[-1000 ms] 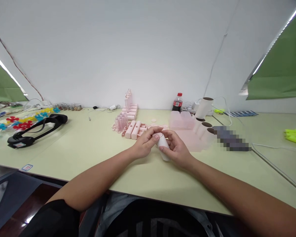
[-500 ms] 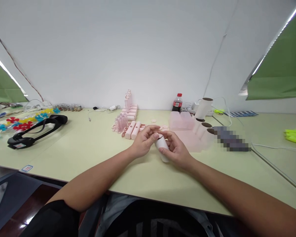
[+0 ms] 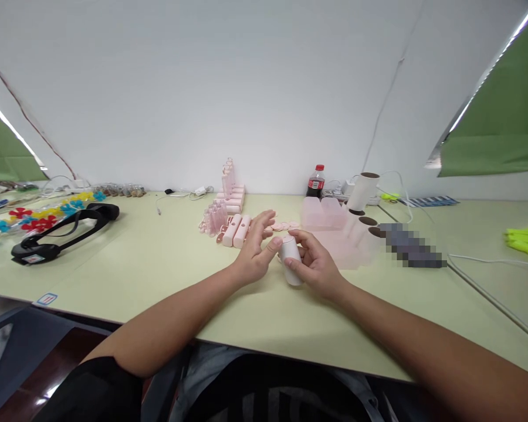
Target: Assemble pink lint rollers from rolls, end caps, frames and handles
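Note:
A white cardboard tube (image 3: 291, 266), its top end covered by a pale disc (image 3: 287, 239), leans slightly in front of me. My right hand (image 3: 314, 264) is wrapped round the tube's right side. Fingers spread, my left hand (image 3: 256, 252) is at the tube's upper left; its thumb tip is by the rim. Just beyond, several pale pink discs (image 3: 286, 225) lie on the table. Left of them are pink oblong cases (image 3: 236, 230) and a cluster of small clear pink bottles (image 3: 214, 218).
Several open white tubes (image 3: 364, 190) stand at right beside translucent pink boxes (image 3: 323, 214). A cola bottle (image 3: 315, 181) stands near the wall. Far left lie a black headset (image 3: 66, 231) and colourful flower shapes (image 3: 39, 224). A white cable (image 3: 488, 262) crosses the table at right.
My left fingers have lifted off the tube's top and spread apart. The dark gap under the disc's edge has gone; the disc now sits level with the rim. My right hand keeps its hold.

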Demonstrator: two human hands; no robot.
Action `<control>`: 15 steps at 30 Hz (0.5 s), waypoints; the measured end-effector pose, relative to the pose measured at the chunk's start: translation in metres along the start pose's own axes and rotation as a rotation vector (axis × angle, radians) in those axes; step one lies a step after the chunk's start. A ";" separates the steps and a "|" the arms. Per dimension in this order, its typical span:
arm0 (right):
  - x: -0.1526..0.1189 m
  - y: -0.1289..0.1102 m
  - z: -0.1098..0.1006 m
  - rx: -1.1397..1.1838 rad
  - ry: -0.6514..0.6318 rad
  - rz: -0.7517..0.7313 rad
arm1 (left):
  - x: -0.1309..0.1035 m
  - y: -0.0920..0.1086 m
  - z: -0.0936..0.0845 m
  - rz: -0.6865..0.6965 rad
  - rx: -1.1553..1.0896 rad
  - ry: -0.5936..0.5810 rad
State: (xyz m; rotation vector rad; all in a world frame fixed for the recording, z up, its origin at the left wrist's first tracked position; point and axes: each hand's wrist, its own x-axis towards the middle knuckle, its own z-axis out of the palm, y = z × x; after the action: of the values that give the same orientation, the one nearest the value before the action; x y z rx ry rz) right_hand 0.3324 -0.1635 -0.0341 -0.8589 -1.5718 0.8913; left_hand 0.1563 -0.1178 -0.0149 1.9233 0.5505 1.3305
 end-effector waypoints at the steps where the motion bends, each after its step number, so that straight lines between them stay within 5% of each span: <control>1: 0.000 0.000 0.000 0.006 0.008 -0.001 | 0.000 0.001 -0.001 0.036 0.035 0.045; 3: 0.001 -0.001 0.000 0.018 0.043 -0.014 | 0.001 0.004 -0.004 0.098 0.099 0.012; 7: 0.001 -0.001 0.002 0.015 0.102 -0.048 | 0.004 0.010 -0.008 0.153 0.144 -0.250; 11: 0.001 -0.004 0.000 0.014 0.134 -0.069 | 0.004 0.002 -0.005 0.114 0.195 -0.152; 15: 0.005 -0.013 -0.010 -0.065 0.312 -0.155 | 0.001 -0.009 -0.002 0.006 0.310 -0.231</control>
State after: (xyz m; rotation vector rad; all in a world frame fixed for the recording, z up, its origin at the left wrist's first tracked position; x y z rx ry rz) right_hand 0.3406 -0.1642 -0.0186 -0.8640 -1.3787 0.5680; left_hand 0.1552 -0.1103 -0.0209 2.2945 0.6646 1.0535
